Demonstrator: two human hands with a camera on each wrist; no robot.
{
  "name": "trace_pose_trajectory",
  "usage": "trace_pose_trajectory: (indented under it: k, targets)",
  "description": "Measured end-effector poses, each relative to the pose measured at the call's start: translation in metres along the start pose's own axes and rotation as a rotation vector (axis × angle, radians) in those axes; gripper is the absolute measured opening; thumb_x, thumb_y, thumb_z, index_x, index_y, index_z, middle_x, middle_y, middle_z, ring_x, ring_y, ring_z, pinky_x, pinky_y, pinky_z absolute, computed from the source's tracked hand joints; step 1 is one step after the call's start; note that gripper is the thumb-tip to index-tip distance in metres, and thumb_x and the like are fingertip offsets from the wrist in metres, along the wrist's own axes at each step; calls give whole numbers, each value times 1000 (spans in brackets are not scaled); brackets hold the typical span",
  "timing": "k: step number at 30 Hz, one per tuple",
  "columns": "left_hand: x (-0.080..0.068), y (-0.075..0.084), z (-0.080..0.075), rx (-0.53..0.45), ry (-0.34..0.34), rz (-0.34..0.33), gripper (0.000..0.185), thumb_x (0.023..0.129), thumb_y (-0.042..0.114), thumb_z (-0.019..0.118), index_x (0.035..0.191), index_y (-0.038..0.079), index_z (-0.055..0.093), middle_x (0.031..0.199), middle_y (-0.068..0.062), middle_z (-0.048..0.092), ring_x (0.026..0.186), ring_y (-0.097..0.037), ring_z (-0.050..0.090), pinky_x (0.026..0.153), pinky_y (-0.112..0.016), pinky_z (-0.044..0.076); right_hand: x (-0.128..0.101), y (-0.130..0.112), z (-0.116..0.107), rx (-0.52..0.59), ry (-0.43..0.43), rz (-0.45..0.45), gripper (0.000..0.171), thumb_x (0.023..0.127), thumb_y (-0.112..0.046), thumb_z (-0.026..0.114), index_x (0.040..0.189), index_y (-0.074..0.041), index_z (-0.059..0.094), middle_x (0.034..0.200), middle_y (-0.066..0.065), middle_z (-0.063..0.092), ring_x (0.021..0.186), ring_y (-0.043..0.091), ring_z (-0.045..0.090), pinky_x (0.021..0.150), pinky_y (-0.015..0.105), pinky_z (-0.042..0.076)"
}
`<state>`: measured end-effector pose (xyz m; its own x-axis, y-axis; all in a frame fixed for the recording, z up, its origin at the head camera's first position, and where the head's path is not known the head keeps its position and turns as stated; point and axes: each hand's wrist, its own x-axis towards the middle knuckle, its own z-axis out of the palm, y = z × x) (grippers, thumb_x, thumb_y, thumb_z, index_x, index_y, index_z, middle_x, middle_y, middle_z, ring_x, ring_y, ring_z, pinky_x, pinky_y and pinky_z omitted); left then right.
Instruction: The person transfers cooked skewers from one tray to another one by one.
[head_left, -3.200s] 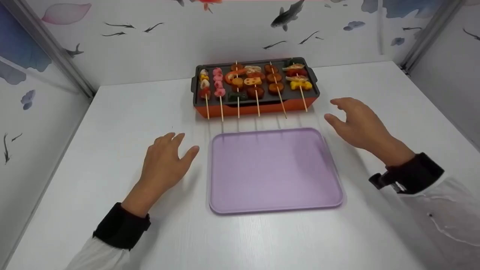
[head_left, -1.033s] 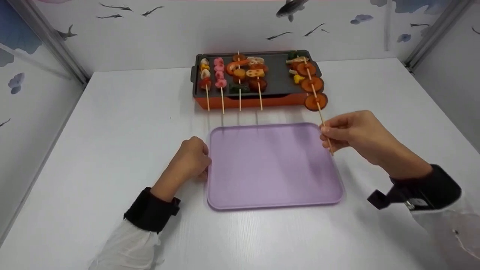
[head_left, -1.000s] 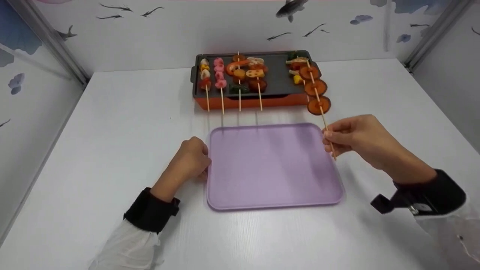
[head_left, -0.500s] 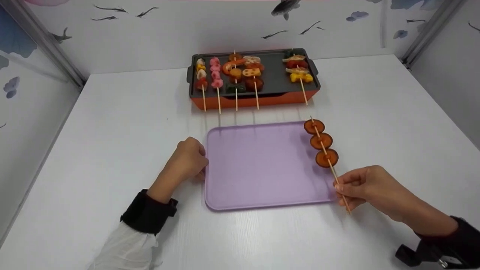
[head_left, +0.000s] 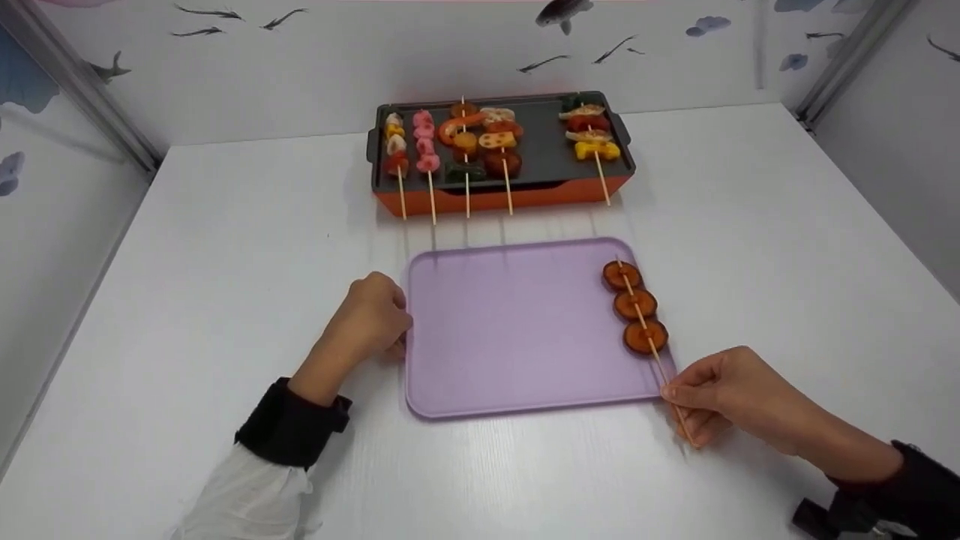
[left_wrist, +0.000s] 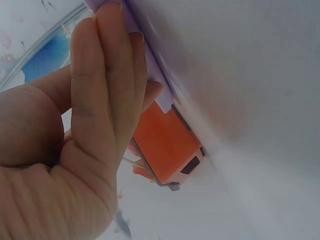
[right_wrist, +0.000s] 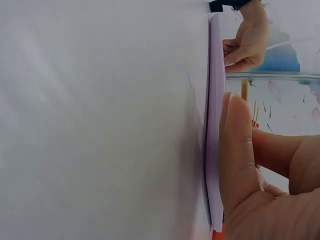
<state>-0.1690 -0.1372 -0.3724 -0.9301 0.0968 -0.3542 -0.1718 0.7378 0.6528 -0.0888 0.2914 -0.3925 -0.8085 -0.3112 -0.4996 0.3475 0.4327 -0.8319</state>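
Note:
A purple tray (head_left: 510, 330) lies flat on the white table. On its right side lies a skewer (head_left: 632, 306) of three round orange-brown slices, its stick reaching past the tray's near right corner. My right hand (head_left: 673, 395) pinches that stick's bare end between thumb and fingers, just off the corner. My left hand (head_left: 391, 330) sits at the tray's left edge with curled fingers against the rim. The left wrist view has the fingers (left_wrist: 107, 85) on the purple rim (left_wrist: 150, 65). In the right wrist view a finger (right_wrist: 240, 160) lies along the tray's edge (right_wrist: 215, 125).
An orange grill with a dark plate (head_left: 540, 154) stands behind the tray and carries several food skewers, sticks pointing toward me. White walls with fish pictures close the table in at the back and both sides. Bare tabletop (head_left: 225, 225) spreads left and right of the tray.
My right hand carried the three-slice skewer from the grill's right end to the tray and lowered it onto the tray's right side. The left hand stayed at the tray's left edge.

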Motion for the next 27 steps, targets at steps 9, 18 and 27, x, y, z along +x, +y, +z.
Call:
trace_pose_trajectory:
  k: [9, 18, 27]
  targets:
    - [0, 0, 0, 21, 10, 21, 19, 90, -9, 56, 78, -4, 69, 66, -12, 67, 51, -15, 66, 46, -22, 48, -3, -5, 3, -197, 86, -16, 32, 98, -28, 76, 94, 3, 72, 69, 8, 69, 57, 19, 69, 55, 34, 60]
    - [0, -3, -1, 24, 4, -12, 17, 91, -8, 58, 83, -4, 72, 70, -13, 69, 54, -16, 67, 47, -23, 50, 10, -31, 10, -588, 430, -318, 21, 98, -26, 77, 86, -9, 77, 59, -5, 53, 50, 8, 40, 45, 23, 29]
    - [0, 2, 1, 16, 3, -8, 16, 92, -9, 58, 86, -5, 72, 71, -14, 69, 54, -16, 66, 48, -23, 51, 44, -71, 0, -727, 553, -522, 20, 100, -24, 74, 87, -9, 78, 62, -6, 60, 51, 11, 46, 47, 26, 31]
